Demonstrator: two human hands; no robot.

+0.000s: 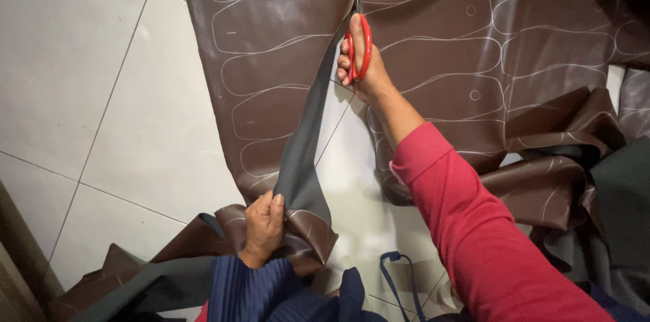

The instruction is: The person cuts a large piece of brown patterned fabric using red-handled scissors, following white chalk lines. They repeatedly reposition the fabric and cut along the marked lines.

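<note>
The large sheet of glossy leather-like material point(433, 31) is dark brown, with thin white chalk outlines of rounded oblong shapes and some small circles; its turned-over underside is grey. The plastic handles of the scissors point(360, 44) are bright red. The floor of square ceramic tiles point(81, 78) is off-white with thin dark joints. One ribbed knitted sleeve point(240, 291) is dark blue, the other sleeve point(474, 227) is pinkish red.

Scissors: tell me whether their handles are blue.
No. The scissors in the right hand have red handles, over the brown sheet.
</note>
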